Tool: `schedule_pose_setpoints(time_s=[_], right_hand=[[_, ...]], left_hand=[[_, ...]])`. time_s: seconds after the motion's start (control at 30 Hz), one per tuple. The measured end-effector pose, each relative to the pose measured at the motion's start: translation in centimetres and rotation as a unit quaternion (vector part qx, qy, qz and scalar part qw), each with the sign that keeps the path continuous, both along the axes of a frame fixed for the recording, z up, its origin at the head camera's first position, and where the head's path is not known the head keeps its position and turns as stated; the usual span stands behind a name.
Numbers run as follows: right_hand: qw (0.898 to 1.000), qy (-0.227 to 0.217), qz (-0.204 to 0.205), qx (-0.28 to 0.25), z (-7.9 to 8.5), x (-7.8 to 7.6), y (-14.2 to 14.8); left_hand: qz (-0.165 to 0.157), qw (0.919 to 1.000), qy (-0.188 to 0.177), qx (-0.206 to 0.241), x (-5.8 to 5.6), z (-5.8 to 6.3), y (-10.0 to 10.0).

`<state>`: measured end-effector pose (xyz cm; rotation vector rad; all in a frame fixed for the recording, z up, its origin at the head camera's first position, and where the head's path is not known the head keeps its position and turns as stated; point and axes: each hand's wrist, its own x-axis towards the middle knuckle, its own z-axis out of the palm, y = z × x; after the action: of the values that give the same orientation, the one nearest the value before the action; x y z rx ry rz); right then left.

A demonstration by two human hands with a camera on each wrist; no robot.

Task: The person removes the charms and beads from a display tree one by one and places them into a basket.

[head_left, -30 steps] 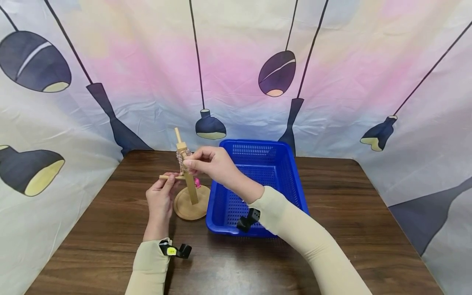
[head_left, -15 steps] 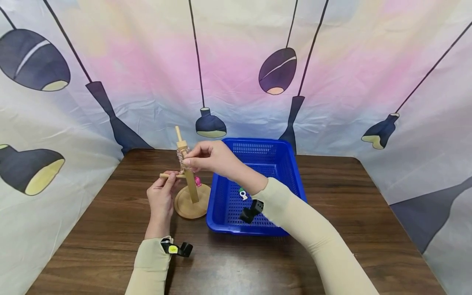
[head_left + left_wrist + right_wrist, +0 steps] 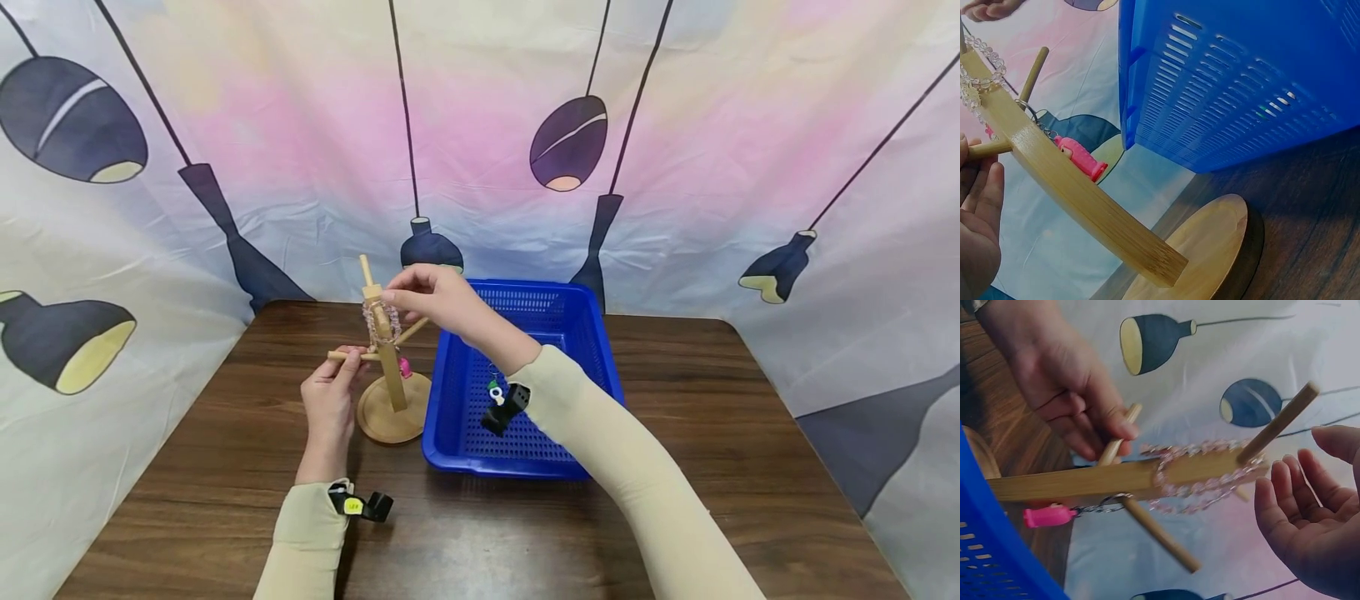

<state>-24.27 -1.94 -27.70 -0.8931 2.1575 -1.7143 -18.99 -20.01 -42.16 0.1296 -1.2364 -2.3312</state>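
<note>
A wooden peg stand (image 3: 392, 379) with a round base (image 3: 384, 421) stands left of the blue basket. My left hand (image 3: 330, 400) pinches one of its side pegs (image 3: 1117, 434) between thumb and fingers. A pink, clear-beaded bracelet (image 3: 1207, 485) hangs looped on a peg near the top. From another peg (image 3: 1163, 536) hangs a keychain with a pink figure (image 3: 1049, 516). Beside the top of the stand, my right hand (image 3: 438, 296) has loosely bent fingers. The right wrist view shows it apart from the bracelet and holding nothing.
The blue plastic basket (image 3: 431, 450) stands close to the right of the stand. A small green and white item (image 3: 496, 394) lies in it, partly hidden by the right wrist's camera. A printed cloth (image 3: 487, 125) hangs behind the brown wooden table (image 3: 690, 400).
My right hand has let go of the bracelet and lifted up and slightly right, uncovering a peg. The bracelet stays hanging on the stand. My left hand keeps its pinch on the side peg.
</note>
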Motion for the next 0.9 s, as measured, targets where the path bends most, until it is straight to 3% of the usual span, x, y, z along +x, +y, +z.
schedule_pose_setpoints(time_s=[0.33, 0.53, 0.9], right_hand=[[0.999, 0.011, -0.032, 0.011, -1.8, -1.2, -0.7], [0.999, 0.024, -0.035, 0.015, -2.6, -1.1, -0.9], [0.998, 0.030, -0.063, -0.007, -3.9, -0.6, -1.6]], left_hand=[[0.001, 0.9997, 0.015, -0.020, 0.1, -0.1, -0.1], [0.000, 0.9996, 0.024, -0.017, 0.1, -0.1, 0.0], [0.011, 0.9995, 0.007, -0.027, 0.2, 0.1, -0.1]])
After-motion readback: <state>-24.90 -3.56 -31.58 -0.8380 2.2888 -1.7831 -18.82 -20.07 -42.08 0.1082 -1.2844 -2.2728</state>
